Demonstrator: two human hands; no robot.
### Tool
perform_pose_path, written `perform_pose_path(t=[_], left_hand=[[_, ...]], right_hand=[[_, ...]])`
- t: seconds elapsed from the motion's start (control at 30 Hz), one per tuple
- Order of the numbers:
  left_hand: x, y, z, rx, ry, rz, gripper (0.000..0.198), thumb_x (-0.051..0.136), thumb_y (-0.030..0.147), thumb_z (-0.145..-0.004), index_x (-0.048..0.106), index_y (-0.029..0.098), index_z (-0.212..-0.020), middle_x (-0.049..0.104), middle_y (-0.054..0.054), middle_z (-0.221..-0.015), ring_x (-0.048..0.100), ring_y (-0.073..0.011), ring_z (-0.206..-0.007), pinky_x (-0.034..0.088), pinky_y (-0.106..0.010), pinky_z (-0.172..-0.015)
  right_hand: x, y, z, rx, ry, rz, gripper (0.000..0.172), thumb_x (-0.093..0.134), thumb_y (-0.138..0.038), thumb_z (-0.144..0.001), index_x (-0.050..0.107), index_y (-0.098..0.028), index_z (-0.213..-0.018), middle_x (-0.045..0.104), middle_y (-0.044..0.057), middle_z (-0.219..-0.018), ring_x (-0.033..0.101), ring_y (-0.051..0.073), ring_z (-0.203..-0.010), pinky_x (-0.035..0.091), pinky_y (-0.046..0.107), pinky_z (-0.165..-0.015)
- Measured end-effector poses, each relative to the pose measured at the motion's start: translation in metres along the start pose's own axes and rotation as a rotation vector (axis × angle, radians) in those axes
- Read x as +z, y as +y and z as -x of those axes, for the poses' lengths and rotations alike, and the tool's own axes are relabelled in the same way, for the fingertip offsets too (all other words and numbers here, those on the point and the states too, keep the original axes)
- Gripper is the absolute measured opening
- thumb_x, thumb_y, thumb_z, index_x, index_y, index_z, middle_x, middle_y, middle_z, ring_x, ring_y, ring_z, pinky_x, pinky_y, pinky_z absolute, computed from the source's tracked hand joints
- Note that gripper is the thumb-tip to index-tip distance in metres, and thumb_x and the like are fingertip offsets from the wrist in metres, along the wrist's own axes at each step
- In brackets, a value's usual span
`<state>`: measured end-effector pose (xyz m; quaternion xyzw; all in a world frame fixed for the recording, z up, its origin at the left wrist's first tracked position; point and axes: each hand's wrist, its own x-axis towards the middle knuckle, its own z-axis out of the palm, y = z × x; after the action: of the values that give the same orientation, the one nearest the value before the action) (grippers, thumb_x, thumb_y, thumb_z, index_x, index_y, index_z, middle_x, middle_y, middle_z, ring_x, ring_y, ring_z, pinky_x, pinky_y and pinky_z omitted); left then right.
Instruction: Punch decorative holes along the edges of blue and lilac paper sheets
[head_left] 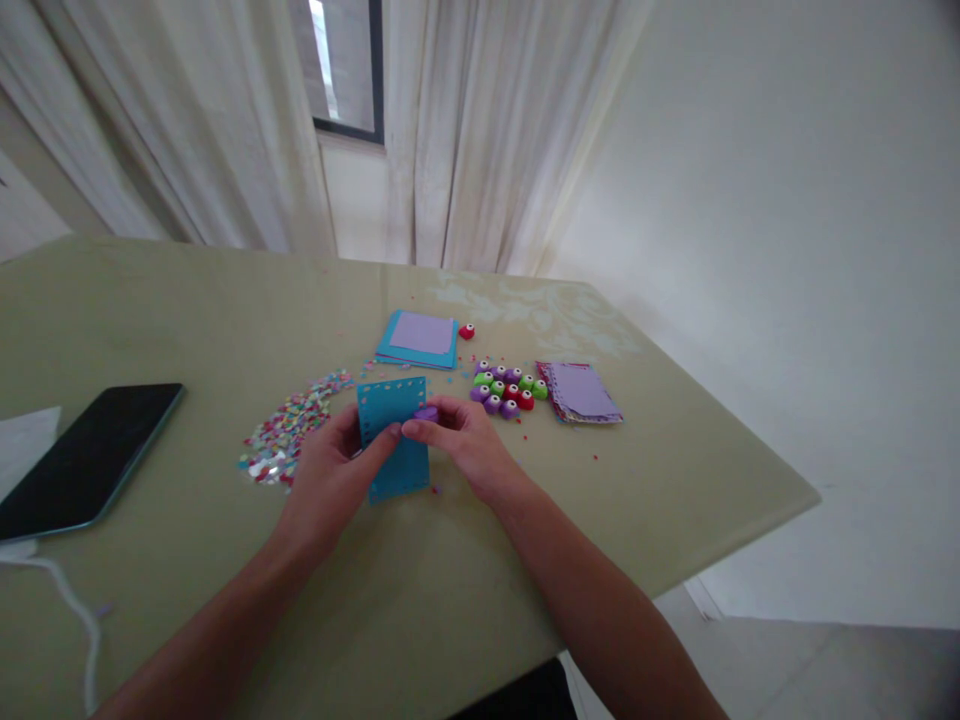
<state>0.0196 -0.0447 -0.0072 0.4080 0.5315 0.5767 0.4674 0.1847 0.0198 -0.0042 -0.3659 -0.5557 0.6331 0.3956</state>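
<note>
A blue paper card (405, 462) with rows of small punched holes along its edges stands upright between my hands. My left hand (330, 465) grips the card from its left side, thumb across the front. At the card's right edge, my right hand (469, 445) closes its thumb and fingers around a small purple craft punch (426, 413). The punch touches the card's edge; its underside is hidden by my fingers. Just beyond my right hand sit several purple, green and red craft punches (499, 387), each with a white round top.
A heap of coloured paper confetti (289, 432) lies left of my hands. Farther back are stacked blue and lilac cards (421, 335) beside a red punch (467, 331). More punched cards (583, 392) lie at right. A black tablet (94, 455) and white cable (71, 595) are at left.
</note>
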Motion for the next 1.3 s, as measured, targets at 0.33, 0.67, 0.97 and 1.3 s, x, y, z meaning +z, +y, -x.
perform_pose_path(t=[0.33,0.67,0.97,1.3], left_hand=[[0.004,0.001,0.005,-0.113,-0.023,0.004,0.065,0.096,0.056,-0.071,0.08,0.016,-0.12,0.084,-0.012,-0.111,0.08,-0.0315,-0.091,0.066,-0.038,-0.078],[0.004,0.001,0.007,-0.13,0.003,0.02,0.062,0.094,0.059,-0.074,0.081,0.017,-0.117,0.084,-0.011,-0.107,0.08,-0.0291,-0.088,0.066,-0.037,-0.077],[0.003,0.006,0.0,-0.105,0.017,0.068,0.057,0.092,0.062,-0.072,0.082,0.019,-0.107,0.085,-0.01,-0.106,0.08,-0.0309,-0.089,0.067,-0.045,-0.084],[0.004,0.007,0.001,-0.021,0.067,-0.028,0.049,0.088,0.061,-0.078,0.083,0.02,-0.103,0.085,-0.008,-0.105,0.08,-0.0307,-0.095,0.066,-0.043,-0.09]], right_hand=[[0.004,0.004,-0.001,-0.021,0.001,0.039,0.024,0.087,-0.04,-0.075,0.078,-0.021,-0.087,0.066,-0.001,-0.077,0.058,0.017,-0.076,0.049,0.032,-0.078],[0.007,0.005,0.0,-0.032,0.027,0.063,0.025,0.088,-0.043,-0.076,0.078,-0.021,-0.084,0.066,-0.002,-0.074,0.058,0.017,-0.076,0.048,0.031,-0.074],[-0.004,-0.01,-0.001,0.081,0.054,-0.162,0.049,0.098,-0.043,-0.065,0.074,-0.023,-0.103,0.077,0.002,-0.092,0.069,0.019,-0.084,0.054,0.033,-0.081],[-0.013,-0.01,-0.006,0.016,0.104,-0.079,0.045,0.1,-0.046,-0.064,0.073,-0.021,-0.09,0.073,0.0,-0.084,0.065,0.015,-0.077,0.051,0.03,-0.075]])
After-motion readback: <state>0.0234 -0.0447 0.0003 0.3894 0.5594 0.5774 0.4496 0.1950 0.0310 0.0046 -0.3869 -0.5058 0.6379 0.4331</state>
